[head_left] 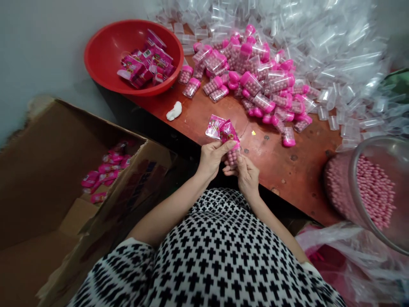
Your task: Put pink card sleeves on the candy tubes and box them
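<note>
Tube [233,159] of pink beads is right around the middle of the frame, held in both hands over the near edge of the reddish table [277,175]. Left hand [211,160] has its thumb pressed down near the top end, right where a shiny pink wrapper [227,130] pokes up; can't really tell how far the wrapper goes over the tube. Right hand [248,172] is closed on the lower end, thumb and fingers pinching it from the side, so both grips are pretty snug. Flat on the table just left of that wrapper is a loose sachet [213,127], and there's a white wad [174,111] further left. Upper left you've got a red bowl [104,57] with pink packets [137,70] in it. Upper middle is a messy heap of filled tubes [252,83] with pink caps, lying every which way, and behind it a ton of clear tubes [322,36] spreads off to the upper right. Far right, a see-through tub [338,187] holds loose beads [375,189], with a plastic bag [351,247] below it. Lower left, a cardboard box [32,170] has some pink packs [108,168] inside.
</note>
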Motion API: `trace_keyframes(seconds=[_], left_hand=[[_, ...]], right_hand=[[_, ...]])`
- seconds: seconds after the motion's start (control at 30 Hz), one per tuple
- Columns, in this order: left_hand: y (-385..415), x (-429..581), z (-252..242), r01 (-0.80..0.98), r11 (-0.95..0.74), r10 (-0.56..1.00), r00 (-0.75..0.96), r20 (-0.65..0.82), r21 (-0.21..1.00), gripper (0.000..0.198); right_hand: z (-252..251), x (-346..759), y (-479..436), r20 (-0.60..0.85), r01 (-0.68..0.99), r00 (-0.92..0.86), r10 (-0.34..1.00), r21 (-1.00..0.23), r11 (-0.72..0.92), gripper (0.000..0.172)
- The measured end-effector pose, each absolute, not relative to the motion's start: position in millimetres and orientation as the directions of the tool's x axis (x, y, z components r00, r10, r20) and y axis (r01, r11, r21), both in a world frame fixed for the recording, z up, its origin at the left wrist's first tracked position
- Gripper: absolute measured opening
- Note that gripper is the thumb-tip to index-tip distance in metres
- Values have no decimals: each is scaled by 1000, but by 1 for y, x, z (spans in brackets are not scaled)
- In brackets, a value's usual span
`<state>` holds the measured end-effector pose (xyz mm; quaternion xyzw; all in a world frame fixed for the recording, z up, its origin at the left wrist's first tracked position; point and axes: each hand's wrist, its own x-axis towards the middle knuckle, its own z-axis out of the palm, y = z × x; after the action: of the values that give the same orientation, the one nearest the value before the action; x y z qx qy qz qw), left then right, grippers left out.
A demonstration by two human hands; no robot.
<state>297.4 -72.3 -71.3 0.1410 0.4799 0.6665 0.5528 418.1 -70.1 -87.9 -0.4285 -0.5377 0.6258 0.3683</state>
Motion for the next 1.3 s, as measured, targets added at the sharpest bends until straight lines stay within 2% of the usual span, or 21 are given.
trace_keyframes(seconds=[0.07, 0.17, 0.23, 0.27, 0.37, 0.47, 0.57, 0.67, 0.73, 0.83, 0.9, 0.97, 1.1, 1.3], left_hand=[[-75, 293, -73, -560, 86, 879, -346, -328, 824, 35], [-82, 286, -73, -386, 164, 920, -273, -283, 908, 34], [-88, 283, -70, -236, 214, 944, -199, -262, 948, 32], [-90, 284, -69, -170, 222, 952, -175, -251, 960, 30], [-94, 288, -63, -65, 217, 965, -134, -224, 974, 26], [-96, 293, -60, -112, 239, 965, -85, -249, 965, 25], [-96, 295, -61, -202, 288, 949, -67, -307, 936, 22], [-95, 292, -65, -310, 306, 925, -125, -358, 900, 25], [-92, 289, -67, -459, 270, 900, -192, -391, 846, 29], [-85, 289, -69, -644, 166, 860, -276, -429, 747, 36], [-81, 291, -69, -688, 113, 848, -310, -431, 717, 40], [-79, 295, -68, -720, 85, 847, -312, -430, 689, 43], [-80, 300, -66, -773, 97, 859, -253, -445, 627, 47], [-82, 299, -65, -763, 137, 868, -214, -447, 631, 41]], right_hand=[[-83, 427, -57, -69, 151, -392, 917, -989, -10, 41], [-64, 438, -28, 218, 340, -352, 910, -876, 342, 40], [-47, 441, -9, 369, 332, -472, 801, -767, 549, 44], [-40, 440, -1, 393, 301, -559, 730, -724, 620, 41], [-28, 433, 11, 337, 224, -739, 583, -693, 685, 28], [-33, 423, 12, 253, 296, -720, 646, -731, 615, 33], [-48, 416, 9, 203, 337, -550, 810, -834, 438, 35], [-61, 416, 2, 158, 209, -292, 943, -952, 225, 32], [-66, 422, -9, 132, 133, -182, 974, -979, 157, 28], [-70, 432, -37, -9, 33, -270, 963, -999, 0, 32], [-72, 434, -55, -139, -46, -374, 917, -985, -168, 39], [-74, 432, -68, -217, -106, -406, 888, -954, -282, 41], [-73, 424, -75, -252, -139, -338, 907, -940, -313, 34], [-71, 423, -78, -179, -100, -262, 948, -972, -211, 31]])
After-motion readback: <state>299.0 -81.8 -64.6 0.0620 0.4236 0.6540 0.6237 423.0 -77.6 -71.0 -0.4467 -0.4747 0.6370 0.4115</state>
